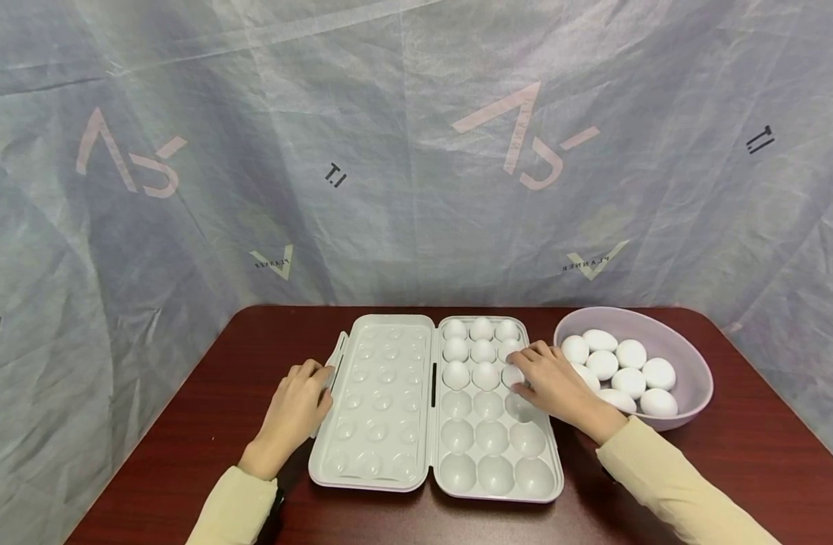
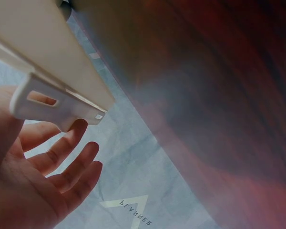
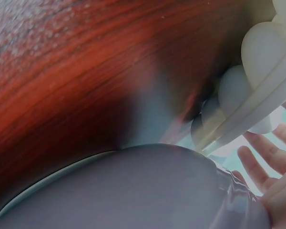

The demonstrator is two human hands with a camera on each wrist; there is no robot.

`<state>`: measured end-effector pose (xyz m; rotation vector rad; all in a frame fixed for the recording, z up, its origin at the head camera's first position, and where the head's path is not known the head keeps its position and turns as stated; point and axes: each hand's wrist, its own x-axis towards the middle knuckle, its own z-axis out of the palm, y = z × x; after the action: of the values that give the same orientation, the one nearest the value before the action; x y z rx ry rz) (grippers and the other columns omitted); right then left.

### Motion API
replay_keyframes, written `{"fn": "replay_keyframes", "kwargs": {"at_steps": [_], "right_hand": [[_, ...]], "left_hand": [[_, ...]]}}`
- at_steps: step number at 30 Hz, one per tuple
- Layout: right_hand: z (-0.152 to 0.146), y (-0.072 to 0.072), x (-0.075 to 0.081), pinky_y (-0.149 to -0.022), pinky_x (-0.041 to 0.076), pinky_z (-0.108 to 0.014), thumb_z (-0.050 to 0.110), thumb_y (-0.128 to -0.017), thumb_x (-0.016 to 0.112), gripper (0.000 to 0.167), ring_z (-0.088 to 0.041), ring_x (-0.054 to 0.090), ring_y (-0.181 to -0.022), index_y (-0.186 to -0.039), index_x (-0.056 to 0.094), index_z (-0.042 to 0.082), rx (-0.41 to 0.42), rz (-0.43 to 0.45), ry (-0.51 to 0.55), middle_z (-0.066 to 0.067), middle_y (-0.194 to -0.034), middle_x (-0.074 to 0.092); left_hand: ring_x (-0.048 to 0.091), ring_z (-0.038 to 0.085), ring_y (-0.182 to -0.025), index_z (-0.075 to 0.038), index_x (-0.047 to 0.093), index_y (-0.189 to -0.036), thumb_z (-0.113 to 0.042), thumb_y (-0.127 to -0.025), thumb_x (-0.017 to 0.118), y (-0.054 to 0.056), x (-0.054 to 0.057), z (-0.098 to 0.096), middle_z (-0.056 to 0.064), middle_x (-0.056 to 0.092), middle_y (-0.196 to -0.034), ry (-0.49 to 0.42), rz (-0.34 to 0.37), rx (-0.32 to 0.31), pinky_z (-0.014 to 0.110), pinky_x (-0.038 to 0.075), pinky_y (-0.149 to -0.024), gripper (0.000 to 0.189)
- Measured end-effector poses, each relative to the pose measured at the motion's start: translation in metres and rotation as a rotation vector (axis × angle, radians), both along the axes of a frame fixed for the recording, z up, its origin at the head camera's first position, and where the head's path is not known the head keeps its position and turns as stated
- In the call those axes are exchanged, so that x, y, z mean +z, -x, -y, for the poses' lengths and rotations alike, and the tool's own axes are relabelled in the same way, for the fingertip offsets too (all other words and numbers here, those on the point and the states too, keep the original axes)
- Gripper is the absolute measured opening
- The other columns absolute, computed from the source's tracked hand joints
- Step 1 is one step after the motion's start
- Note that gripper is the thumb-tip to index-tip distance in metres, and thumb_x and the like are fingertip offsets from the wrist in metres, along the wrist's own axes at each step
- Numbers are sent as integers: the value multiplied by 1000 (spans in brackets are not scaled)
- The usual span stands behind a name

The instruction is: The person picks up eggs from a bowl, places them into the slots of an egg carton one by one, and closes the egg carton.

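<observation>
A white plastic egg box lies unfolded, its dimpled lid (image 1: pixel 379 401) on the left and its cupped tray (image 1: pixel 438 443) on the right. White eggs (image 1: pixel 485 375) fill cups in the tray's far rows; nearer cups hold none. My right hand (image 1: pixel 556 382) reaches over the tray's right edge, thumb and fingertips around an egg (image 1: pixel 513 376) at the right end of the third row. My left hand (image 1: pixel 297 401) is at the lid's outer side, holding the slotted latch flap (image 2: pixel 57 102) between thumb and index finger. Its other fingers hang loosely curved below the flap.
A pale purple bowl (image 1: pixel 696 386) with several white eggs (image 1: pixel 629 383) stands right of the tray, beneath my right forearm's far side. The dark red wooden table (image 1: pixel 205 424) carries everything. A grey printed sheet (image 1: pixel 416 189) hangs behind it.
</observation>
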<state>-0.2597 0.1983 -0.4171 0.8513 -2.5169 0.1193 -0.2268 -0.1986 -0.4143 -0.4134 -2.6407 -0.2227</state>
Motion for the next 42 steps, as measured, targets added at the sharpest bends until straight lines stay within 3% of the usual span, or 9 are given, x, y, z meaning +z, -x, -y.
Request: {"fn": "replay_keyframes", "kwargs": {"at_steps": [14, 25, 36, 42], "right_hand": [[0, -1, 4, -73, 40, -42, 20, -69, 77, 38, -25, 52, -89, -101, 62, 7, -1, 9, 17, -6, -92, 64], [-10, -7, 28, -70, 40, -40, 17, -71, 75, 36, -25, 52, -88, -102, 62, 5, 6, -22, 59, -7, -94, 63], [-38, -11, 44, -72, 38, -44, 15, -76, 68, 28, -29, 51, -92, -103, 62, 6, -65, 6, 110, -9, -99, 64], [-56, -12, 46, -71, 36, -48, 15, -75, 69, 24, -33, 50, -91, -95, 60, 5, -109, 15, 68, -13, -96, 62]], "left_hand": [[54, 30, -88, -1, 65, -108, -7, -76, 65, -1, 0, 0, 11, 58, -96, 10, -2, -3, 41, 46, -70, 33], [54, 29, -88, -1, 65, -108, -7, -76, 64, 0, 0, 0, 11, 58, -95, 7, -4, -3, 42, 46, -71, 33], [54, 30, -87, -1, 66, -108, -6, -75, 64, 0, 0, 0, 11, 58, -95, 7, -11, -1, 41, 46, -71, 33], [55, 30, -87, -1, 66, -108, -6, -75, 65, 1, 0, 0, 11, 58, -95, 7, -13, -3, 41, 46, -70, 33]]}}
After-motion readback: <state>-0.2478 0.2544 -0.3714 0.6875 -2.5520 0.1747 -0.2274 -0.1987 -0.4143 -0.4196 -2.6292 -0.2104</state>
